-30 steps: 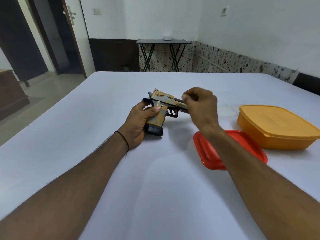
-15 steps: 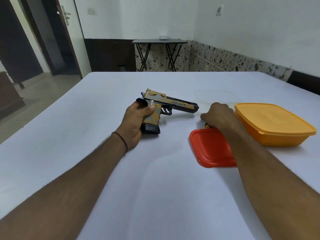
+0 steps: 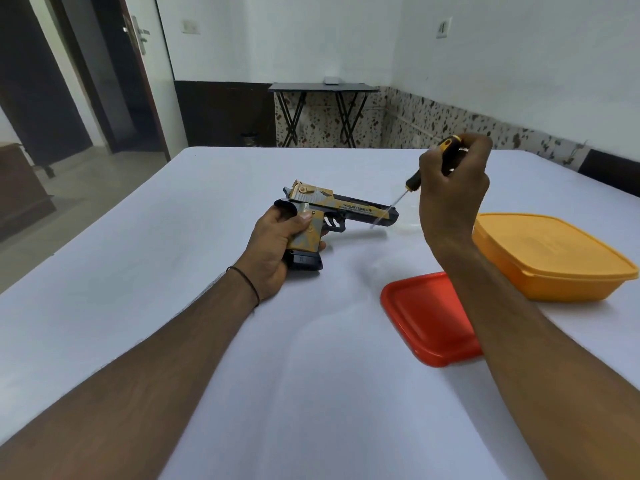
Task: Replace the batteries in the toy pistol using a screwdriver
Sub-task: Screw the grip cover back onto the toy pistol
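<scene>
A gold and black toy pistol (image 3: 346,211) stands on its magazine base on the white table (image 3: 173,271), barrel pointing right. My left hand (image 3: 277,244) grips its handle. My right hand (image 3: 453,188) is raised to the right of the barrel and holds a black and yellow screwdriver (image 3: 415,181). The screwdriver's thin shaft slants down and left, its blurred tip close to the muzzle.
A red lid (image 3: 426,317) lies flat under my right forearm. An orange lidded container (image 3: 550,258) stands to its right. A clear container shows faintly behind the pistol's muzzle. A folding table (image 3: 322,112) stands by the far wall, beyond the table's back edge.
My right hand left the pistol's barrel, dropped to the table by the red lid, and rose holding the screwdriver. The left hand kept its hold on the pistol.
</scene>
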